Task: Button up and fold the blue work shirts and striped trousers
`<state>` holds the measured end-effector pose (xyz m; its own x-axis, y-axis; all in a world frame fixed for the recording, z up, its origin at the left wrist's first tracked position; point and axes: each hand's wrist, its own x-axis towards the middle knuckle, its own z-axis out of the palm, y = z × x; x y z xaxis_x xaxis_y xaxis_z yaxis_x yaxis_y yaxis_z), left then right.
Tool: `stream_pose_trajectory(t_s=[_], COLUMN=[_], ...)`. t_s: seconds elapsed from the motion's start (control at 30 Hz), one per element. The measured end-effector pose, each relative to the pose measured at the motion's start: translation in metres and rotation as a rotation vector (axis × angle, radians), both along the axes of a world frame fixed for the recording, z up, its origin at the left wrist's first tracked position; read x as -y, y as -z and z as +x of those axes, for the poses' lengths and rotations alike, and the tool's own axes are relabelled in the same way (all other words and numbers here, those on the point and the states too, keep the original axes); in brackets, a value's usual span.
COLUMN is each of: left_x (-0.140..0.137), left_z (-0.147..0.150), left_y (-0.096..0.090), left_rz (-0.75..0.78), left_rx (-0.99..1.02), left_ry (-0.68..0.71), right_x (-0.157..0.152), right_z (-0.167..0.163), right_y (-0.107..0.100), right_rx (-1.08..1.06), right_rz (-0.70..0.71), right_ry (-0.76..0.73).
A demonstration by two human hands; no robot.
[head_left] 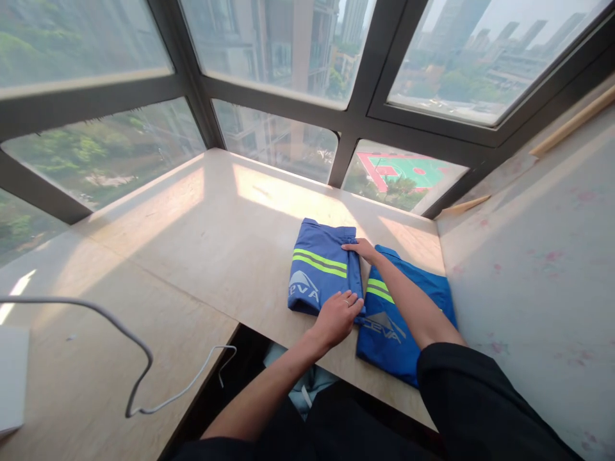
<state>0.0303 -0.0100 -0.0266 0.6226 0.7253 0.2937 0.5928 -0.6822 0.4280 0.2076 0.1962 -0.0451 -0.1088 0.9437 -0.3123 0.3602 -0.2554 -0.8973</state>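
Note:
A folded blue work garment [317, 264] with a yellow-green and grey reflective stripe and a grey logo lies on the wooden surface ahead of me. My left hand [339, 316] rests flat on its near right corner, fingers stretched out, a ring on one finger. At the upper right edge, my right hand [361, 248] pinches the layered fabric, its finger pointing left; the underside of that grip is hidden. Close on the right lies a second folded garment [384, 342], brighter blue with a similar stripe and logo, partly covered by my right forearm.
The pale wooden surface [192, 240] runs up to framed windows [276, 144]. A grey cable [144, 349] curls across the left side, near a white object [12, 378] at the edge. A papered wall [528, 282] bounds the right. Light-coloured cloth [312, 384] shows below the front edge.

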Motion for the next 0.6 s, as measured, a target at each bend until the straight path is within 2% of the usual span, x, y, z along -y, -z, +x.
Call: stream_pose_trajectory(t_s=[0.13,0.23,0.6], left_x=[0.000,0.001,0.000], left_z=[-0.003,-0.010,0.004], left_y=[0.025,0.035,0.040], left_rz=[-0.048,-0.055,0.025], left_rx=[-0.054,-0.057,0.019], left_ry=[0.059,0.102,0.050], right_x=[0.003,0.004,-0.003], right_z=[0.008,0.011,0.017], right_y=[0.016,0.020,0.029], right_rx=[-0.096,-0.137,-0.149], right_rz=[0.003,0.008,0.076], right_ry=[0.035,0.060,0.082])
